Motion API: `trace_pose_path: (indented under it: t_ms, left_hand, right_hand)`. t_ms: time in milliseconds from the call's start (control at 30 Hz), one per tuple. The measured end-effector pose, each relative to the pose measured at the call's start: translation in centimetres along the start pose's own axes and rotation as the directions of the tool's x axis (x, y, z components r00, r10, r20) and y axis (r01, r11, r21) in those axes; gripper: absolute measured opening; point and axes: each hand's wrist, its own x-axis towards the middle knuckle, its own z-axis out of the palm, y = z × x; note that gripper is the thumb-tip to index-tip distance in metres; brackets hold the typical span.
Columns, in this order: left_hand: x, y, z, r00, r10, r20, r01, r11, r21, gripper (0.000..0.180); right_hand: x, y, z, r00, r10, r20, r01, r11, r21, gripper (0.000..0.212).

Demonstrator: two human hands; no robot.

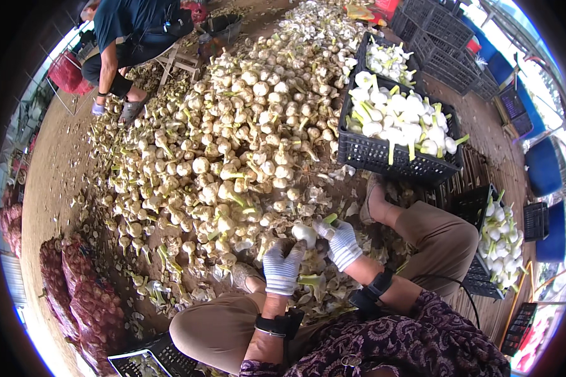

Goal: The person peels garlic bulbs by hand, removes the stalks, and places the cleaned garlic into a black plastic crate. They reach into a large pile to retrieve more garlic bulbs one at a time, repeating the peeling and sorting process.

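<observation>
Between my two gloved hands is a white, smooth garlic bulb [304,235], in front of my knees and just above the near edge of a heap. My left hand [282,267] is closed on the bulb's lower left side with thumb and fingers. My right hand [341,245] is closed at the bulb's right side, a cut green stem [330,218] showing at its fingertips. The heap of garlic bulbs [233,163], brownish and unpeeled with short stems, spreads out ahead. Loose papery skins [321,295] lie beneath my hands.
Black crates [399,157] of white garlic stand at right, with another crate [478,276] beside my right knee. Red mesh sacks [85,295] lie at left. A crate [160,355] sits near my left thigh. Far left, another person [132,38] bends over the heap. Stacked crates [440,44] stand far right.
</observation>
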Motion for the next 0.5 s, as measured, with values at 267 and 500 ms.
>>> trace_pose_path:
  t_ms: [267, 500]
  left_hand:
    - [0.4, -1.4, -0.4, 0.995, -0.095, -0.005, 0.095, 0.995, -0.015, 0.019]
    - [0.5, -1.0, 0.1, 0.998, -0.006, -0.063, 0.012, 0.995, 0.098, 0.014]
  right_hand:
    - [-1.1, -0.1, 0.5, 0.999, -0.006, 0.045, 0.011, 0.992, -0.125, 0.015]
    - [-0.7, 1.7, -0.2, 0.996, -0.094, 0.008, 0.094, 0.996, 0.002, 0.02]
